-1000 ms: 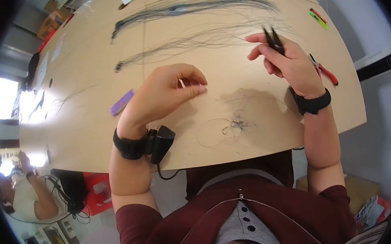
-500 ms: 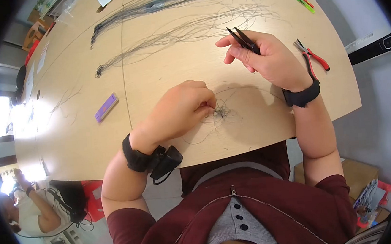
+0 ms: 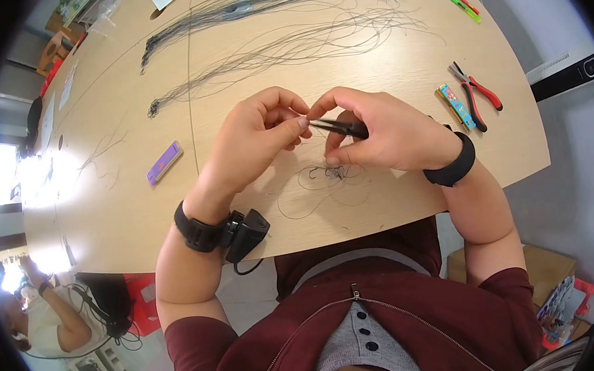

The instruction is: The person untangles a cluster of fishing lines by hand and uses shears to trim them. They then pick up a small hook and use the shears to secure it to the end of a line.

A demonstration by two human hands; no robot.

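Black tweezers [image 3: 348, 127] lie in my right hand [image 3: 394, 129], which is closed around them, their tips pointing left. The tips meet the fingertips of my left hand [image 3: 255, 136], which are pinched together; whatever they hold is too small to make out. Below both hands, a small tangle of dark wire or thread [image 3: 336, 172] rests on the table [image 3: 245, 235], with thin loops spreading around it. My right thumb is close above that tangle.
Two long bundles of dark strands [image 3: 269, 3] [image 3: 265, 52] stretch across the back. A purple box [image 3: 164, 162] lies left. Right are a blue patterned box [image 3: 456, 109], red-handled pliers [image 3: 474, 91] and green and red pens [image 3: 465, 10]. Another person [image 3: 56, 312] sits lower left.
My left hand has lifted up and away from the tangle. My right hand has moved left and down with the tweezers, bringing their tips to my left fingertips. The blue box is now uncovered.
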